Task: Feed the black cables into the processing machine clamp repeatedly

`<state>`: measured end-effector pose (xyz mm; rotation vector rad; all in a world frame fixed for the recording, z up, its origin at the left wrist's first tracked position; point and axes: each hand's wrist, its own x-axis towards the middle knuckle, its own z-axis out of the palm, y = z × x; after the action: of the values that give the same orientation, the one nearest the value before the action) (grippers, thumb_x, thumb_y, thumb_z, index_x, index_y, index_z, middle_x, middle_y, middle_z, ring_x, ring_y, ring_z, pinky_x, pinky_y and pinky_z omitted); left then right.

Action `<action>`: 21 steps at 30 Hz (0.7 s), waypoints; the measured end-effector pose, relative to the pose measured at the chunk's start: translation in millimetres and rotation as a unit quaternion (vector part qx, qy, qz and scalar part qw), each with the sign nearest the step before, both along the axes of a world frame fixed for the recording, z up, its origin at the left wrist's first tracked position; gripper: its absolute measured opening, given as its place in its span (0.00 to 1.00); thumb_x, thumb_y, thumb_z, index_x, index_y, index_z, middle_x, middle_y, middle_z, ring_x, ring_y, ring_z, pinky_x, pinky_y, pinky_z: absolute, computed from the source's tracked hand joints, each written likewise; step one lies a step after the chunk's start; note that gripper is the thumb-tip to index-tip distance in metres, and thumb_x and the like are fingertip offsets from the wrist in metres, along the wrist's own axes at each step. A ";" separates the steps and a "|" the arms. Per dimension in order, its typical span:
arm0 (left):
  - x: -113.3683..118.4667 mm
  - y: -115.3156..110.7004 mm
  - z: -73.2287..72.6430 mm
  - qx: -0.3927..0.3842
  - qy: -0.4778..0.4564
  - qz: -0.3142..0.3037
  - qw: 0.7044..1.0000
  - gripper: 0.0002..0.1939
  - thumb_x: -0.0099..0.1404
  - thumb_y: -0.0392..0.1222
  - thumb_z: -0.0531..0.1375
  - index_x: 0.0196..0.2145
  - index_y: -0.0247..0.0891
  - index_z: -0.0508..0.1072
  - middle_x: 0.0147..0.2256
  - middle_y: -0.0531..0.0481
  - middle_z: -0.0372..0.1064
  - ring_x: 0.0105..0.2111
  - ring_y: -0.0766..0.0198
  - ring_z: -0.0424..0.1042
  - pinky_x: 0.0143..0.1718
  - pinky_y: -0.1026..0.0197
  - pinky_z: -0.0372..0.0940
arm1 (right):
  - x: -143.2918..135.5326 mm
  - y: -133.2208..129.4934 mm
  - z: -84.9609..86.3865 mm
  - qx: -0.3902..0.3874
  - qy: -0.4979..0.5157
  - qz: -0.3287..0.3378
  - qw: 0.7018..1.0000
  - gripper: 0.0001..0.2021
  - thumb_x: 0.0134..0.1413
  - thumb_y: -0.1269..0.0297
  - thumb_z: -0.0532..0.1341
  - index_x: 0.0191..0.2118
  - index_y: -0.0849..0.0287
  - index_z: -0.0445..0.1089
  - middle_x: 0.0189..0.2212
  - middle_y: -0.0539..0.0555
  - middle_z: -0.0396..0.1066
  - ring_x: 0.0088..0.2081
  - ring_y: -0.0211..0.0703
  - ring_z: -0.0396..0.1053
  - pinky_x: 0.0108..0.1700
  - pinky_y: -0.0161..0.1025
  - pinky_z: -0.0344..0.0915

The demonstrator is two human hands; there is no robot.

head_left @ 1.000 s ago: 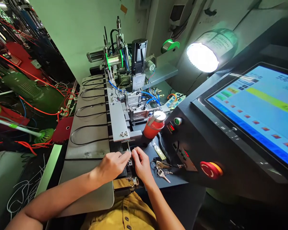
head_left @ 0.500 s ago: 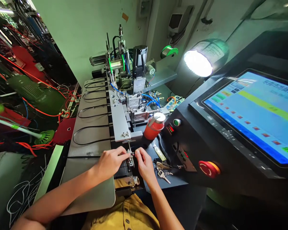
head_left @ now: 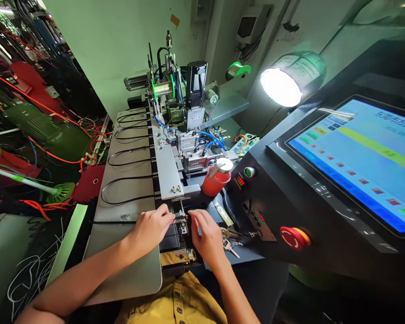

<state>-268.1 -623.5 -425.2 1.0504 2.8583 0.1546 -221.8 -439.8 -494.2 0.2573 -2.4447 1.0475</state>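
Note:
My left hand point(head_left: 155, 223) is closed in a pinch on a thin black cable point(head_left: 116, 222), which runs across the grey plate and under my fingers. Just past the fingertips, the cable's end lies at a small metal fixture point(head_left: 183, 225) on the machine's rail. On the fixture's other side is my right hand point(head_left: 207, 236), its fingers bent forward and thumb apart, with nothing visible between them. Those fingertips are close to the fixture; whether they touch it I cannot tell. More black cables point(head_left: 121, 180) lie in loops farther up the grey plate point(head_left: 131, 269).
Right of the fixture stand a red bottle point(head_left: 214, 180) and a bunch of keys point(head_left: 231, 246). A control panel with a red stop button point(head_left: 294, 237) and touchscreen point(head_left: 364, 157) slopes up at right. A lit lamp point(head_left: 283, 85) hangs above. Cylinders and wire spools point(head_left: 164, 87) fill the back.
My left hand has drawn back slightly left from the fixture, still pinching. My right hand has turned and its fingers have come apart from the thumb.

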 end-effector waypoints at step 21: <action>-6.0 -3.4 6.3 0.028 -0.021 0.047 0.998 0.09 0.70 0.41 0.51 0.38 0.38 0.70 0.37 0.49 0.70 0.32 0.62 0.72 0.33 0.64 0.63 | 75.2 31.2 51.6 -0.225 0.011 -0.119 0.967 0.07 0.57 0.66 0.61 0.41 0.55 0.74 0.31 0.54 0.74 0.24 0.40 0.70 0.24 0.34 0.67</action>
<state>-274.1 -626.8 -418.9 0.9098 2.8818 0.2622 -146.6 -408.6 -442.6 -0.1691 -2.0777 1.4321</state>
